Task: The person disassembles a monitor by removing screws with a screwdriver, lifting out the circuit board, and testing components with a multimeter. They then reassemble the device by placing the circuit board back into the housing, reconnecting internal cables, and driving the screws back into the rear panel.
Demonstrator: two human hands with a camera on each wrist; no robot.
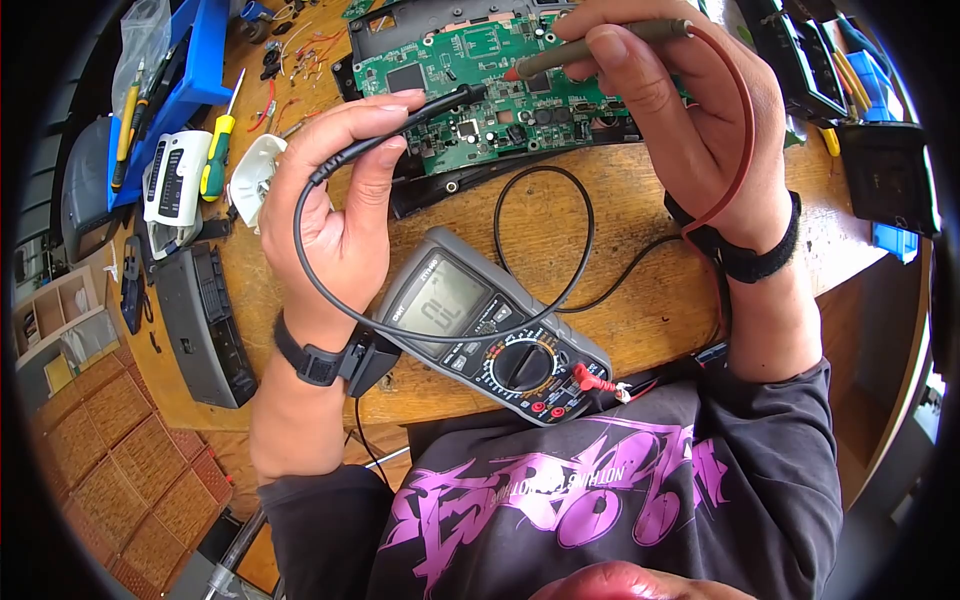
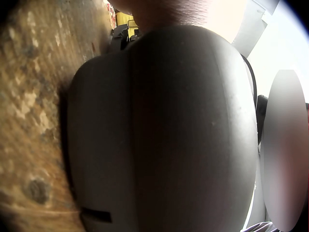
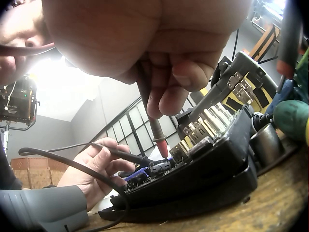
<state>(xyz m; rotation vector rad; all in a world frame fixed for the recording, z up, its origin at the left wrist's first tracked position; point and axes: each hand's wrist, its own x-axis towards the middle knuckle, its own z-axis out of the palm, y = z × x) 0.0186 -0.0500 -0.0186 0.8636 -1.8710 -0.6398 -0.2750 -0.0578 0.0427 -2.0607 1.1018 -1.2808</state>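
Observation:
My left hand [image 1: 340, 220] pinches a black test probe [image 1: 435, 107] between thumb and fingers, its tip over the green circuit board [image 1: 465, 60]. From the right, my right hand [image 1: 710, 130] holds the red-lead test probe [image 1: 640, 35], its red tip close over the middle of the board. In the right wrist view, both probe tips converge at the components on the board, which sits in a black casing [image 3: 227, 169]. A grey multimeter [image 1: 470, 252] lies between my forearms, its screen reading OL; its casing [image 2: 178, 125] fills most of the left wrist view.
The black lead [image 1: 590, 215] loops over the multimeter and wooden table [image 1: 450, 205]. At left are a blue bin [image 1: 205, 60], a green-yellow screwdriver [image 1: 215, 160], a white cable tester [image 1: 178, 180] and a black box [image 1: 205, 320]. A black case [image 1: 885, 175] stands at right.

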